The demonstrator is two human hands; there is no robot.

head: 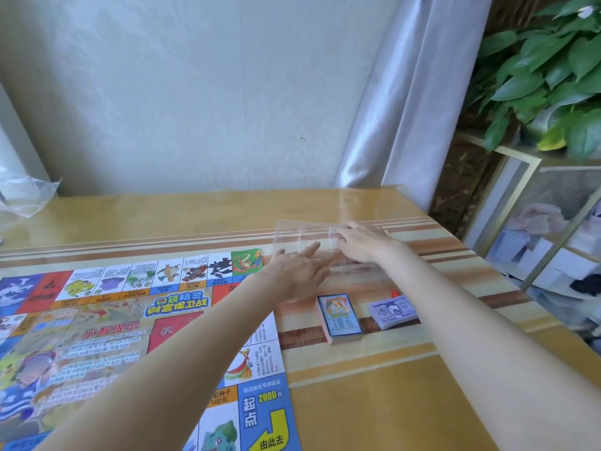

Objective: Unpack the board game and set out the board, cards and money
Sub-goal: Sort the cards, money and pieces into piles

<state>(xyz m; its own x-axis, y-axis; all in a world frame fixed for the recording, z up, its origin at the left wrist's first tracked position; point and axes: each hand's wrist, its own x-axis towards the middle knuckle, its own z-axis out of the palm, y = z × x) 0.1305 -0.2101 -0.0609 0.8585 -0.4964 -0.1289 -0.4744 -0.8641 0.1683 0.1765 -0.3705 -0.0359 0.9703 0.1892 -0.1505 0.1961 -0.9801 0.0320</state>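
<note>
Right hand [359, 242]: centre right of frame, fingers curled, pinching a clear plastic bag [302, 237] above the worktop [390, 402]. Left hand [297, 273]: just beside it, fingers extended, flat against the bag's near side. Game board [136, 323]: unfolded, lower left, its right edge running from below the bag to the bottom of the frame. Card deck [340, 315]: right of the board, apart from it. Money stack [393, 312]: just right of the deck. Bare worktop lower right. Crumpled plastic wrap [22, 193]: upper left edge.
</note>
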